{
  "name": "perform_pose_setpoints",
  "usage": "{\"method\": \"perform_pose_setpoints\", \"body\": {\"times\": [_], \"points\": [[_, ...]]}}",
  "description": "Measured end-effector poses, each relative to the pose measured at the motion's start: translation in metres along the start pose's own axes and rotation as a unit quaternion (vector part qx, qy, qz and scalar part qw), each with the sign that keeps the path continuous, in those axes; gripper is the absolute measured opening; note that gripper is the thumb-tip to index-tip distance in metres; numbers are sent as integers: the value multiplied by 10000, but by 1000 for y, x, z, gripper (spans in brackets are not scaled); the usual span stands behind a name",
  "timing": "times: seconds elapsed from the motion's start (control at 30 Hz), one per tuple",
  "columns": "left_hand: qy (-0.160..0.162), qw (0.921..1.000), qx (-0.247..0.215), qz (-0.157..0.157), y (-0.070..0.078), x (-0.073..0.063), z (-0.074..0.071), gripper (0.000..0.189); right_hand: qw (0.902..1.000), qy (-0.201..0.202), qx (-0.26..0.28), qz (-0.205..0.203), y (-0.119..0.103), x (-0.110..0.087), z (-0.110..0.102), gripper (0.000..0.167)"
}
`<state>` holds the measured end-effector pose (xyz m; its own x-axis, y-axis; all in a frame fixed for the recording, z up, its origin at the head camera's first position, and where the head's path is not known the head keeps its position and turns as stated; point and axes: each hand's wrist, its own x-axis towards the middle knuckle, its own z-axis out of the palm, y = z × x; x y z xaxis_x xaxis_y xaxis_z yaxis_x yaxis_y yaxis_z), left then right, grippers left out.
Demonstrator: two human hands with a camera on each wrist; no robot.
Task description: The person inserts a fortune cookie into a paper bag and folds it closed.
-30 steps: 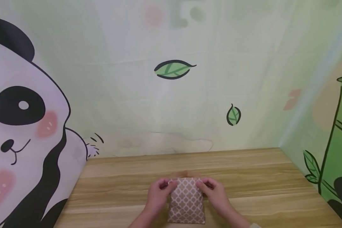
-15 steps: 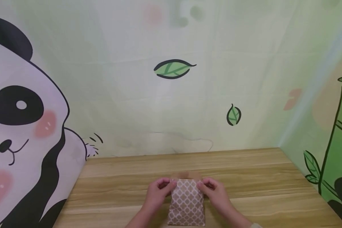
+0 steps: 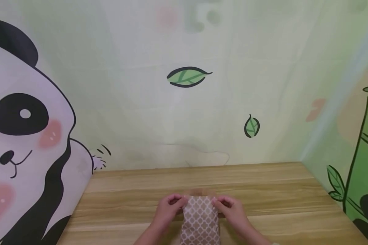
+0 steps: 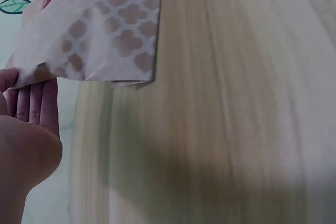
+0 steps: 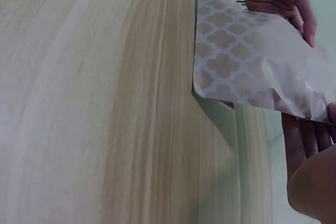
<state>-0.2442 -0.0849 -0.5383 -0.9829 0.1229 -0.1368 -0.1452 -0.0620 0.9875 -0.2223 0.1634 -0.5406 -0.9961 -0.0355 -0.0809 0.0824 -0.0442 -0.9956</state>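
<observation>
A flat brown paper bag with a white lattice pattern is at the bottom centre of the head view, its lower end cut off by the frame. My left hand pinches its upper left corner between thumb and fingers. At the upper right corner, my right hand pinches in the same way. The left wrist view shows creases in the bag near the held end. Seen from the right wrist, the bag's far end reaches down to the wooden surface. Whatever the bag may contain is hidden.
A wood-grain table spreads around both hands. Behind it hangs a pale green cloth backdrop printed with leaves. A panda print borders the left side and a bamboo print the right.
Both hands and the bag sit slightly lower in the head view, and the bag's bottom edge has slipped out of frame. The backdrop also shifts down a little. Both corner grips stay the same.
</observation>
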Motion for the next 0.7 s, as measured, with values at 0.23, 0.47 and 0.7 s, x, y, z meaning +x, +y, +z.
{"method": "perform_pose_setpoints", "body": {"times": [0.23,0.47,0.7], "points": [[-161,9993,312,148,8,0,-9,28,9994,22,-330,-64,-1,-1,-2,23],[-48,9997,148,195,-1,2,-10,26,9974,137,-638,-294,3,2,-5,23],[17,9997,69,224,-1,-1,-7,24,9961,371,-757,-252,3,6,-5,22]]}}
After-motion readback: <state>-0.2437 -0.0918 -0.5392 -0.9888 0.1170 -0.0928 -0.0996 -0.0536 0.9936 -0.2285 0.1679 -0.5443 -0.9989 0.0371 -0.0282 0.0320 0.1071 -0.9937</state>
